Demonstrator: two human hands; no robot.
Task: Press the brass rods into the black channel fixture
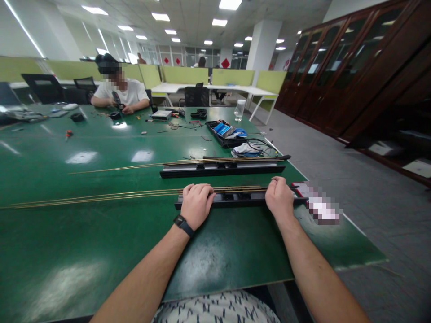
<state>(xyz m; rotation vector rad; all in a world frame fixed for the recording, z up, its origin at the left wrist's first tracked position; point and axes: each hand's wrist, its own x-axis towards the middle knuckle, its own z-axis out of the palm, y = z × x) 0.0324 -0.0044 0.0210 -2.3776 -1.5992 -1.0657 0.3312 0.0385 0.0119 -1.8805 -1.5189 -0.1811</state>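
Observation:
A long black rail (pixel 235 204) with dark fittings inside lies crosswise on the green table in front of me. Several thin brass-coloured rods (pixel 101 196) run along it and stick out far to the left. My left hand (pixel 197 204), with a dark watch on its wrist, is closed over the rail's left part and the rods there. My right hand (pixel 280 198) is closed at the rail's right part, near the rod ends; its fingertips are hidden. Beyond lies a second black rail (pixel 222 169) with more brass rods (pixel 134 167) along it.
A black tray (pixel 215 137) holds blue items and cables at the back right. Past it stands a clear jar (pixel 239 111). A pixelated patch (pixel 323 208) covers something by the right table edge. Across the green table (pixel 101 246) a person (pixel 121 92) handles a dark object.

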